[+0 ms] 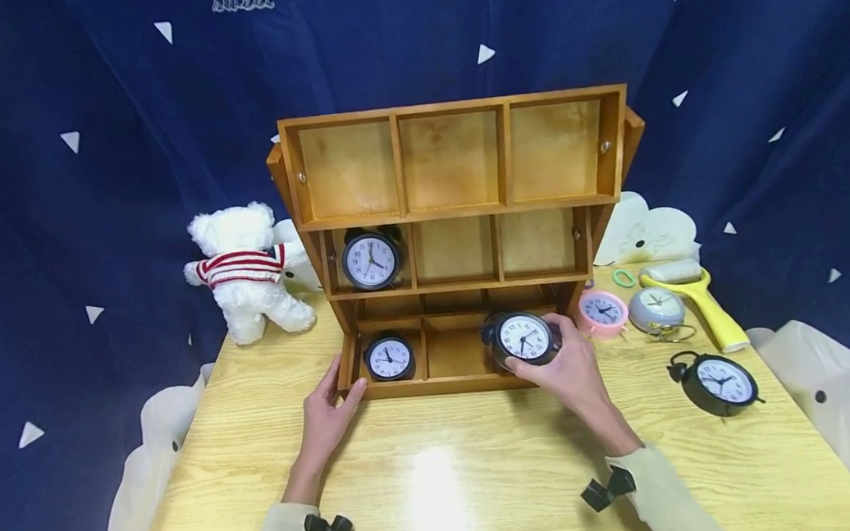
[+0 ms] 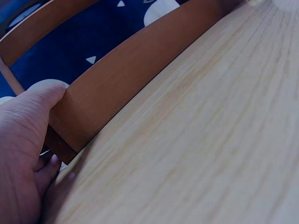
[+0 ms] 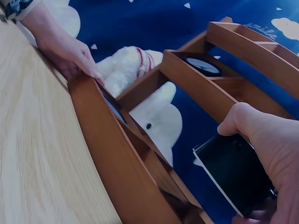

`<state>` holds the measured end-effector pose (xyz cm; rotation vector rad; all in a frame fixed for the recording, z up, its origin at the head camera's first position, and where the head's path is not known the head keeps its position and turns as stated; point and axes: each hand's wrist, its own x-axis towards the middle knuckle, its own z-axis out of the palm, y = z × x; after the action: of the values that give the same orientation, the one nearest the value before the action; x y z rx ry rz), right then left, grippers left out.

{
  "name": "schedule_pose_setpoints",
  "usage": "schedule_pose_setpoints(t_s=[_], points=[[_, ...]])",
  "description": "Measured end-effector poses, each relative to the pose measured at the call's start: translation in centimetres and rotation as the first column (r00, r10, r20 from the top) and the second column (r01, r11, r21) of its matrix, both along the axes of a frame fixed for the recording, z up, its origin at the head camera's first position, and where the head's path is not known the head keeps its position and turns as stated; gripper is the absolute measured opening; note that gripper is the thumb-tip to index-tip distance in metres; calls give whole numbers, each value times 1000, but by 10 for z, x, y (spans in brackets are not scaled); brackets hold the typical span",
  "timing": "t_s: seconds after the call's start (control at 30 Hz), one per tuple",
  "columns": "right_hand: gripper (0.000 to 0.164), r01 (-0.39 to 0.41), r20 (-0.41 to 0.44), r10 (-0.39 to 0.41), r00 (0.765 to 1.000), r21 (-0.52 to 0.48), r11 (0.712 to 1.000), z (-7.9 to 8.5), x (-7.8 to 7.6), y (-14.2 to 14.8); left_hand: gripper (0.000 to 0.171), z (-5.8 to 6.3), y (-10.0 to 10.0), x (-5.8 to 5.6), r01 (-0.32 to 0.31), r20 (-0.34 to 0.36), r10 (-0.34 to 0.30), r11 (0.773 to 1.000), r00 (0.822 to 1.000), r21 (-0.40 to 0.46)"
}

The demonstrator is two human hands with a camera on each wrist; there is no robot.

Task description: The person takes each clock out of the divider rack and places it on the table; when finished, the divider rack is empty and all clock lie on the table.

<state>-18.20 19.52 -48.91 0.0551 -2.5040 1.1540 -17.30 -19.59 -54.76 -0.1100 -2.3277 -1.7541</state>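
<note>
A three-tier wooden shelf (image 1: pixel 458 213) stands on the table. My left hand (image 1: pixel 326 412) grips its bottom left corner, the thumb lying over the front board (image 2: pixel 117 65) in the left wrist view. With thumb and fingers my right hand (image 1: pixel 571 370) holds a black alarm clock (image 1: pixel 523 338) at the right of the bottom tier, its white dial facing up toward me. The right wrist view shows this clock's dark side (image 3: pixel 233 168) above the shelf. One black clock (image 1: pixel 389 358) sits in the bottom left compartment, another (image 1: pixel 371 260) in the middle tier's left compartment.
Right of the shelf lie a pink clock (image 1: pixel 603 312), a grey clock (image 1: pixel 656 308), a black clock (image 1: pixel 720 383), a yellow-handled roller (image 1: pixel 717 311) and a green ring (image 1: pixel 623 278). A white teddy bear (image 1: pixel 243 270) sits at the left. Behind hangs a blue curtain (image 1: pixel 409 36).
</note>
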Motion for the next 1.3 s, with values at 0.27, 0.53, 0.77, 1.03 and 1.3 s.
schedule_pose_setpoints(t_s=[0.27, 0.53, 0.77, 1.03, 1.3], points=[[81, 141, -19, -142, 990, -37, 989, 2, 25, 39, 69, 1, 0, 1, 9, -9, -9, 1000, 1000, 4], [81, 315, -2, -316, 949, -42, 948, 1, 49, 81, 69, 2, 1, 2, 3, -3, -3, 1000, 1000, -1], [86, 442, 68, -438, 897, -79, 894, -6, 63, 111, 69, 0, 1, 2, 5, -3, -5, 1000, 1000, 11], [88, 465, 153, -451, 879, -74, 882, -29, 68, 130, 70, -2, 1, 2, 3, 4, -3, 1000, 1000, 22], [97, 464, 222, -441, 870, -60, 884, -58, 68, 145, 69, -1, 1, 0, 18, 21, -19, 999, 1000, 42]])
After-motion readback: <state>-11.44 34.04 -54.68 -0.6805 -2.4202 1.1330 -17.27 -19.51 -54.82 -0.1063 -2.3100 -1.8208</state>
